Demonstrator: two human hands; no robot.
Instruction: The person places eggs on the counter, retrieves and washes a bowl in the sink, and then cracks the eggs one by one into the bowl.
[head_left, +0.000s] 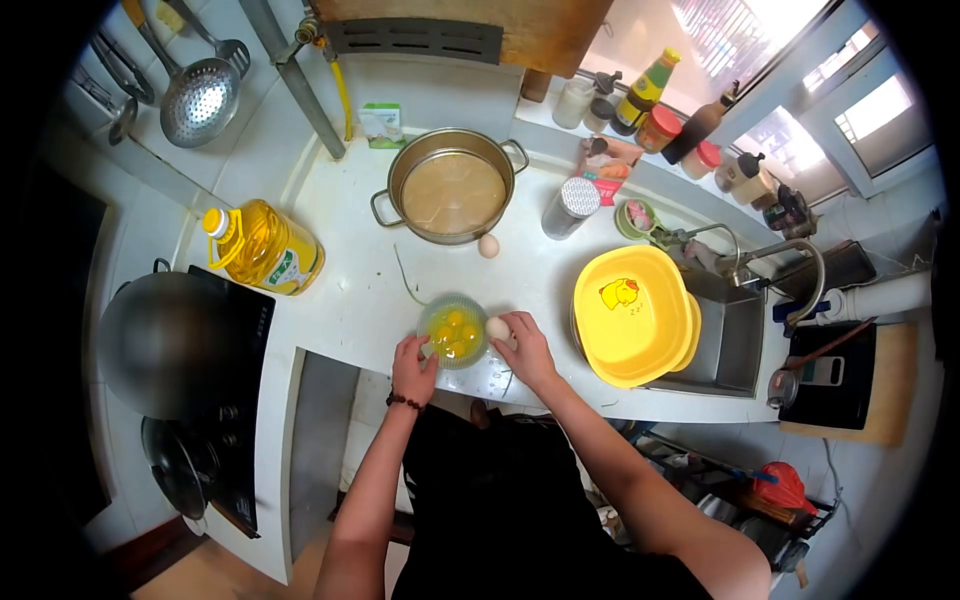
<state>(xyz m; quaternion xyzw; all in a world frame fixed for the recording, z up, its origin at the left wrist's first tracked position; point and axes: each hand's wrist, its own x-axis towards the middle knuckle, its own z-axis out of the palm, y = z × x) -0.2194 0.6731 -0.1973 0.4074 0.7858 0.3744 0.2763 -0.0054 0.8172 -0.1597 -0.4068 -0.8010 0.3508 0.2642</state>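
A clear ribbed bowl (444,353) stands near the counter's front edge, with several raw egg yolks (456,329) and egg white inside. My left hand (414,372) is at the bowl's left rim, its fingers curled against the side. On the right, my right hand (527,352) has its fingers closed around a pale egg (498,328), close beside the bowl's rim. The shell looks whole from here. A second, browner egg (488,246) lies on the counter, just in front of a two-handled steel pot (408,225) with flat pale pieces or liquid in it.
Yellow basins (590,340) sit to the right, partly over the sink (740,350). An oil jug (275,250) is at the left, by the stove with a dark wok (165,340). Behind stand a metal-topped canister (571,210) and several bottles along the windowsill.
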